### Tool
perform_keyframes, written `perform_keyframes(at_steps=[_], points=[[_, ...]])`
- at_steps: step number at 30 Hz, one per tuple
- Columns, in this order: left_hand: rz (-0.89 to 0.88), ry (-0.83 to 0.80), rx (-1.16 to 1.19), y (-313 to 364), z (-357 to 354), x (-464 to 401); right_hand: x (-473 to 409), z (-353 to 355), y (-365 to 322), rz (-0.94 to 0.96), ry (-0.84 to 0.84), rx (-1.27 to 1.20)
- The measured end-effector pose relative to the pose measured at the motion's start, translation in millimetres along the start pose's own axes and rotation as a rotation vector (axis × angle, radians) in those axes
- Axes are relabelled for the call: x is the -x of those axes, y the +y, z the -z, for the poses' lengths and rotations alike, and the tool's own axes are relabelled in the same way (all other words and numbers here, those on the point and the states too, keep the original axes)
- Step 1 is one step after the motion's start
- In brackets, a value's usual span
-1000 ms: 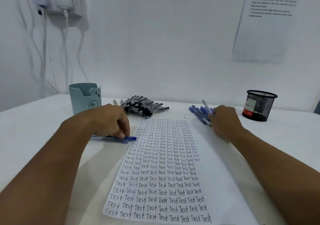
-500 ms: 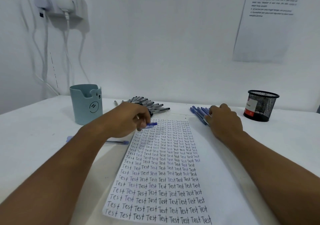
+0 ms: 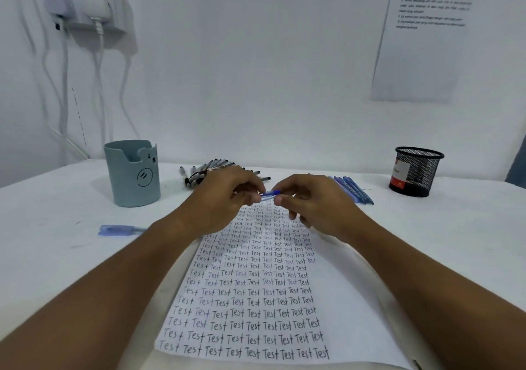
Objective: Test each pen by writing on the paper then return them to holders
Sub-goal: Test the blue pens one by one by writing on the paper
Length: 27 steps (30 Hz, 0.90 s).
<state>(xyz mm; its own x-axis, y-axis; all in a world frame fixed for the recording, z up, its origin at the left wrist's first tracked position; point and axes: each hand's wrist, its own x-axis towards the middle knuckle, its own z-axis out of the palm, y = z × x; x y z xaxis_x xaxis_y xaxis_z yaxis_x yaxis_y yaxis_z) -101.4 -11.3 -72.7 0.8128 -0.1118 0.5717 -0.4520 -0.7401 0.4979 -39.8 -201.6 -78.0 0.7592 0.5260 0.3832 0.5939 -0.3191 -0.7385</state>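
Observation:
A blue pen (image 3: 269,194) is held crosswise between both hands above the top of the paper (image 3: 256,278). My left hand (image 3: 222,199) pinches one end and my right hand (image 3: 313,203) pinches the other. The paper is covered with rows of the written word "Test". A pile of black pens (image 3: 212,170) lies behind my left hand, and a row of blue pens (image 3: 353,189) lies behind my right hand. Another blue pen (image 3: 122,230) lies on the table to the left of the paper.
A pale teal holder with a bear face (image 3: 132,172) stands at the back left. A black mesh holder (image 3: 415,170) stands at the back right. Cables hang from a wall socket (image 3: 82,5), and a printed sheet (image 3: 424,36) is on the wall.
My left hand left one blue pen on the table and carried a blue piece to the middle. My right hand moved left from the blue pens and met it there.

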Motion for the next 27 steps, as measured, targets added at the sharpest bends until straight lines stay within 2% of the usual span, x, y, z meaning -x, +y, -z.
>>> perform_keyframes(at_steps=[5,8,11,15,20,24,27], points=[[0.051,0.008,0.045,-0.7,1.8,-0.2,1.5,6.7,-2.9,-0.025,0.065,-0.217],[0.052,0.054,0.073,-0.6,2.7,-0.2,2.8,7.6,-2.2,-0.032,0.038,-0.318],[0.027,0.058,0.097,1.6,0.3,-0.1,3.1,3.8,-1.6,-0.039,0.009,-0.323],[0.037,0.06,0.096,2.7,0.2,-0.7,0.7,4.1,-3.4,-0.046,0.055,-0.292],[0.101,0.009,-0.123,-5.6,5.7,-0.4,3.0,17.7,-3.3,-0.063,0.182,-0.493],[0.062,0.065,-0.238,-0.7,1.5,0.2,2.9,10.5,-6.9,-0.126,0.14,-0.743],[0.022,0.062,-0.235,2.3,-3.0,-0.6,0.8,1.5,-11.3,-0.139,0.16,-0.782]])
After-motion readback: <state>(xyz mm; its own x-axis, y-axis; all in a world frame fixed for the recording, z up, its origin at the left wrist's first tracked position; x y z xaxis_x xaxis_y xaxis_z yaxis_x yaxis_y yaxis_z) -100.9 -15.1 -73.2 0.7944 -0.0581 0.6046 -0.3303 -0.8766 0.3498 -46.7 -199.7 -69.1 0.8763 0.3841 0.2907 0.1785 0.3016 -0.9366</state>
